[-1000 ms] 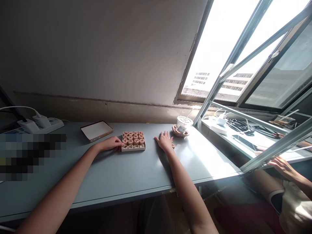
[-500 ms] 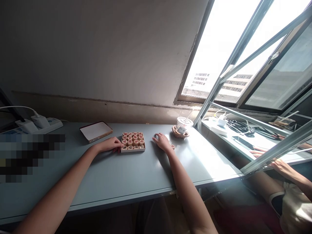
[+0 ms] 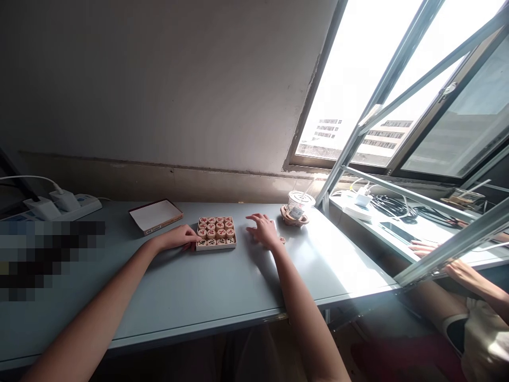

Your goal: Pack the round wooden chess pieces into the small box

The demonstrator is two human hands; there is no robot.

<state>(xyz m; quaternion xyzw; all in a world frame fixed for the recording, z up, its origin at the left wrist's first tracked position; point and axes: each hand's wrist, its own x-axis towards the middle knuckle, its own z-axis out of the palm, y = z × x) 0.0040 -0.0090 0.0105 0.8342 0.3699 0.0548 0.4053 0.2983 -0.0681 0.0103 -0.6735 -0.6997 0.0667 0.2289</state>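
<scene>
A shallow box on the desk is packed with rows of round Chinese chess pieces, marked in red and, along the front row, in dark characters. My left hand grips the box's left front corner, fingertips closed around its wall. To the right of the box, my right hand hovers low over the desk, fingers apart and thumb spread. A loose chess piece with a red mark lies beside my right wrist, partly hidden by it. Whether anything is beneath the right palm is hidden.
The box lid lies upturned behind my left hand. A lidded plastic cup stands in a brown holder at the back right. Power strips sit far left. Beyond a metal post, another person's hand rests on a second desk.
My right hand's fingers have lifted and spread wider, shifting slightly. My left hand stays at the box corner, and the pieces look unchanged.
</scene>
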